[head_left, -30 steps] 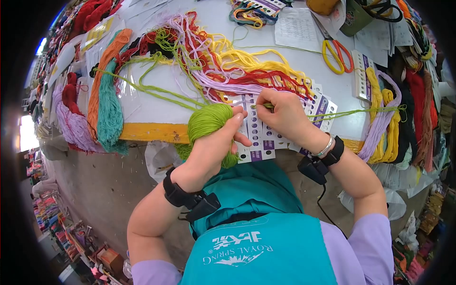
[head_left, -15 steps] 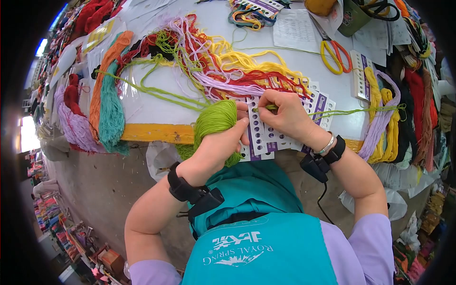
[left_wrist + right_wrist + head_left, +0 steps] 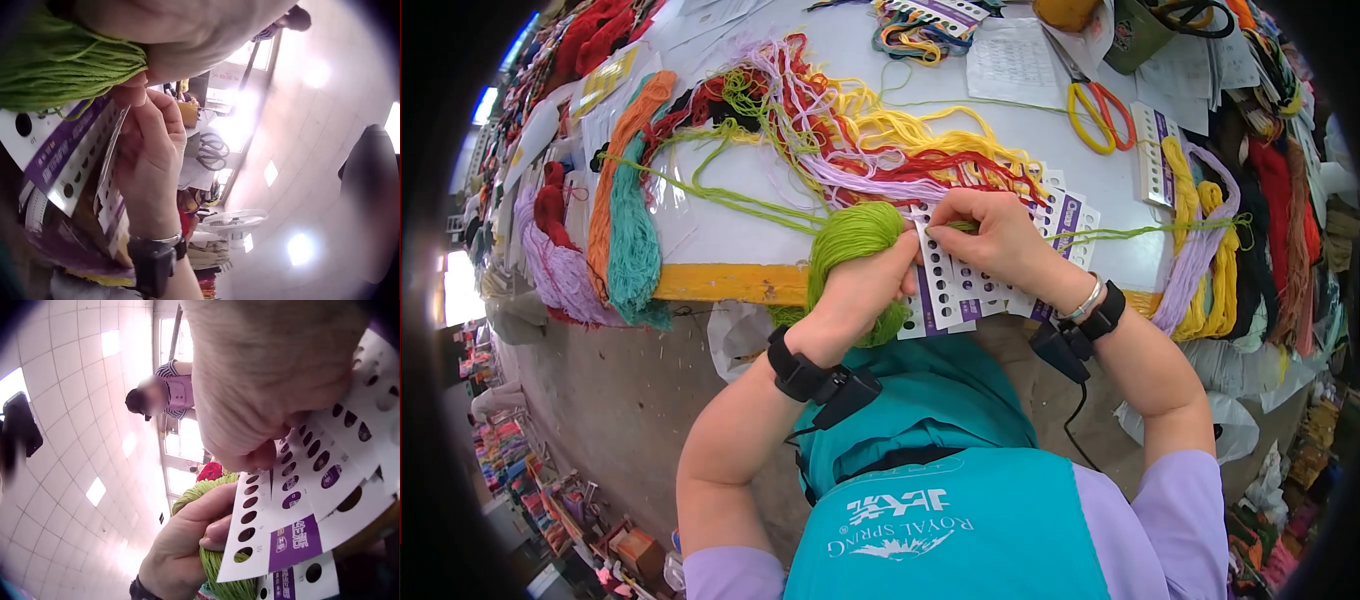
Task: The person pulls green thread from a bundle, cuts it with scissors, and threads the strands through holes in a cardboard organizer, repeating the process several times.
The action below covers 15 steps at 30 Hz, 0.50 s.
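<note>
My left hand [image 3: 865,285] grips a thick skein of lime-green thread [image 3: 850,240], its fingers wrapped round it. The left thumb and fingertips reach the edge of a white card with a row of punched holes and a purple band [image 3: 295,540]. On the other side of this card, my right hand [image 3: 995,235] has its thumb and forefinger pinched together right at the card's top holes. Green thread [image 3: 965,227] shows inside its curled fingers. The two hands' fingertips nearly meet in the left wrist view. More punched cards [image 3: 975,300] lie fanned beneath.
Red, lilac and yellow threads [image 3: 940,135] spread over the white table ahead. Orange and teal skeins [image 3: 635,200] hang over its yellow front edge at left. Scissors [image 3: 1100,115] and papers [image 3: 1010,55] lie at the back right. Green strands [image 3: 1150,232] stretch rightward to hanging skeins.
My left hand has moved right with the green skein, and its fingers have come to the card's edge. The right hand has shifted slightly left, still pinching at the card.
</note>
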Tool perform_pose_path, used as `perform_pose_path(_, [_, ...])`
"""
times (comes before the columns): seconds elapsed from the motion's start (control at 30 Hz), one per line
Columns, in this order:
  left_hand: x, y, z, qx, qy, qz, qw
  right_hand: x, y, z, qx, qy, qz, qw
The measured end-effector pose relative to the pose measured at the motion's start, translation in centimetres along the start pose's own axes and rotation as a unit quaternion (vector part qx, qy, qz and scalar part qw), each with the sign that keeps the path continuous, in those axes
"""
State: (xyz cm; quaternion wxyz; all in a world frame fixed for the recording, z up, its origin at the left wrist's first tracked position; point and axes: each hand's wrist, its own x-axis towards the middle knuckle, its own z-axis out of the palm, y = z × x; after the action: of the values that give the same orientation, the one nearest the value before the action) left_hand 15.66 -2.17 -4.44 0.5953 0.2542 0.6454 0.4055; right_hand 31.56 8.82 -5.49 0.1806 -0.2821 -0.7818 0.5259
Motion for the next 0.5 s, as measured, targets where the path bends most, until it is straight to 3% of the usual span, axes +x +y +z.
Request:
perform_pose_path(0.13, [-0.6,-0.3,-1.7,0.079,0.044,0.084,0.992,0.4,-0.7,0.1,-0.112,-0.016,0.002,0.994])
perform_pose_path(0.27, [-1.5,0.1,-2.5,0.038,0.06,0.059,0.996,0.8,-1.8,0.3,-0.18,-0.029,0.019,0.983])
perform_pose_path(0.47, [-2.1,1.1,-0.4,-0.039,-0.083,0.013,0.996,0.7,-1.7,0.9,-0.204,-0.017,0.034,0.978])
perform_pose_path(0.5, [-2.0,1.3,-0.4,-0.049,-0.074,0.0,0.996,0.8,-1.6,0.9,-0.188,-0.018,0.05,0.981])
